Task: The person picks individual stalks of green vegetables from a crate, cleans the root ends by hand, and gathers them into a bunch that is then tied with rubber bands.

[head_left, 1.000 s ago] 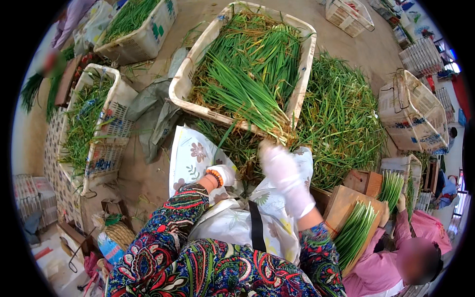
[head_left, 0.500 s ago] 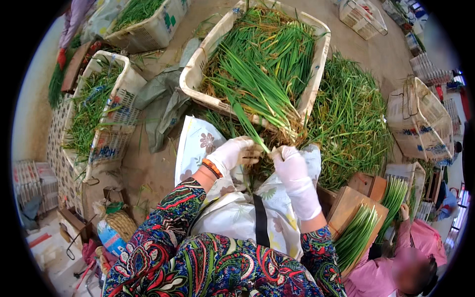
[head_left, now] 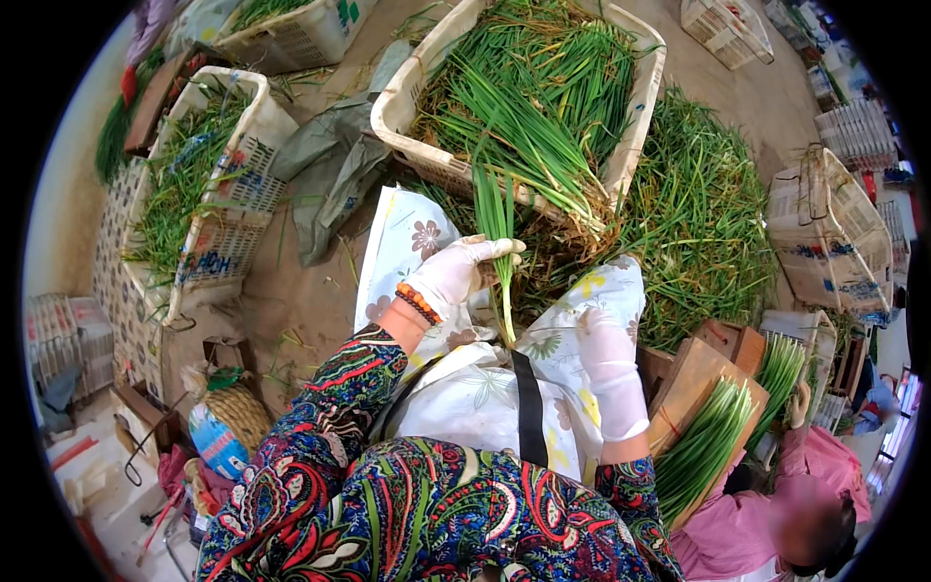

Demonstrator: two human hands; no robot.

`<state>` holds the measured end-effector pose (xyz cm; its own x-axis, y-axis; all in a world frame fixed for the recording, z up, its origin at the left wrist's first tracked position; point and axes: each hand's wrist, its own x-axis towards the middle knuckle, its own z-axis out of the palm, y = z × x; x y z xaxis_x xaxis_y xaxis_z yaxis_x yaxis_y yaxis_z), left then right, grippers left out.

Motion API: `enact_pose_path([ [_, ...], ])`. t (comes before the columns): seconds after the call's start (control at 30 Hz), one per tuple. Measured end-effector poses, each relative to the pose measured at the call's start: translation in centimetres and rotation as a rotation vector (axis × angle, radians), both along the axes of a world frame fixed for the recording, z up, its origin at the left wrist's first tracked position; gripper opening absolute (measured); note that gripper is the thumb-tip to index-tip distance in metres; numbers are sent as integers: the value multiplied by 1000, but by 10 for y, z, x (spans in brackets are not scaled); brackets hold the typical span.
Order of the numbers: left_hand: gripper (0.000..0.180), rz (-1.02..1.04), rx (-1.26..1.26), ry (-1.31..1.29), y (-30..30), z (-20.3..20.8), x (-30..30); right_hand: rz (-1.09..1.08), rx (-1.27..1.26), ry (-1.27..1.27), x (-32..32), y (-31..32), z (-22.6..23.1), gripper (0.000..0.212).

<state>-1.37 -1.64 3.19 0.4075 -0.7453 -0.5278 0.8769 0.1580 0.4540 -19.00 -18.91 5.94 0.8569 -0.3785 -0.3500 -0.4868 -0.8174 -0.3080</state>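
Note:
My gloved left hand (head_left: 464,270) is closed around a small bunch of garlic chives (head_left: 506,296). Their green leaves point up toward the crate, and the pale stem ends hang down over my lap. My right hand (head_left: 603,335), in a white glove, is apart from them, above the right side of the flowered apron (head_left: 551,339); its fingers are too blurred to read. Just beyond my hands, a white crate (head_left: 441,173) holds a heap of chives (head_left: 538,116), with roots and dry leaves among them. Some stems droop over its near rim.
A loose pile of green leaves (head_left: 693,223) lies right of the crate. Wooden boxes (head_left: 693,388) with trimmed chive bundles (head_left: 708,436) stand at my right, beside a person in pink (head_left: 747,524). Another leaf-filled crate (head_left: 228,228) and a grey-green sheet (head_left: 335,160) are on the left.
My right hand has left the chives and moved right and down toward my lap. The left hand keeps the bunch, which now hangs more upright. The whole view has shifted slightly.

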Motion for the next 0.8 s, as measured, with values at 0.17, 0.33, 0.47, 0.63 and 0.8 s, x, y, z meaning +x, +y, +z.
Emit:
enact_pose_path([
  [0.17,22,-10,-12,-82,-11,29,-9,-163,619,-555,31,32,28,22],
  [0.33,20,49,177,-313,-15,57,-4,-436,1265,-189,46,61,25,29],
  [0.47,19,145,110,-308,-15,49,6,-429,1077,-216,37,66,30,33],
  [0.63,20,186,69,-323,-31,45,0,-497,967,-92,22,58,70,38],
  [0.8,18,351,190,-512,-11,60,54,-559,815,-138,-36,44,37,20],
])
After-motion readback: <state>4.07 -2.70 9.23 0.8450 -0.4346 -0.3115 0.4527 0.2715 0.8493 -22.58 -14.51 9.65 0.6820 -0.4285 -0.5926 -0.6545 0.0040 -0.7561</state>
